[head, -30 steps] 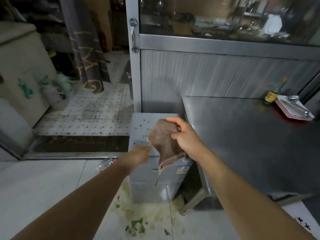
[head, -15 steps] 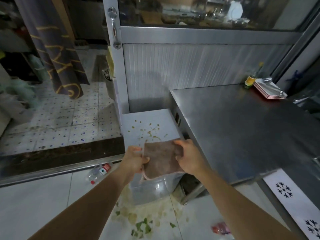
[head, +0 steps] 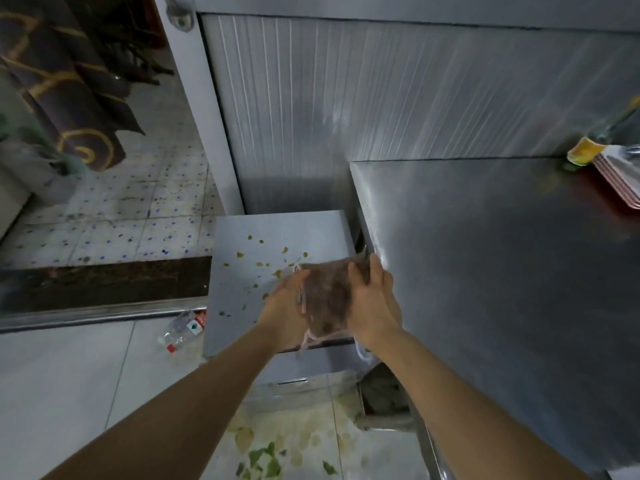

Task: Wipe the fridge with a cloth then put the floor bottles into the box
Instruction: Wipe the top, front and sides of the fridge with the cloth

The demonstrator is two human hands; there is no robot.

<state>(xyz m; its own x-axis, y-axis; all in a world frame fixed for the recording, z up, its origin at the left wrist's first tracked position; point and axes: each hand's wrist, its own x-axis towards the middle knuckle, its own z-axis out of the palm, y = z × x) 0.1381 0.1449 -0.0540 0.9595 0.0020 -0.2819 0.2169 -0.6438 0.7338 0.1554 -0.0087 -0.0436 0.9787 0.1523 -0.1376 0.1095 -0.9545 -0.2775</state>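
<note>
A small grey fridge stands on the floor beside a steel table, its top speckled with yellow-green scraps. Over its front right part I hold a brown cloth spread flat. My left hand grips the cloth's left edge and my right hand grips its right edge. Whether the cloth touches the fridge top I cannot tell. A clear plastic bottle with a red cap lies on the white floor just left of the fridge. No box is in view.
The steel table fills the right side, with a stack of plates and a yellow-labelled bottle at its far corner. A ribbed metal wall rises behind. Green scraps litter the floor in front of the fridge. A doorway threshold lies left.
The cloth went from hanging in my right hand to being held by both hands and spread over the fridge top. My view has moved closer and tilted down.
</note>
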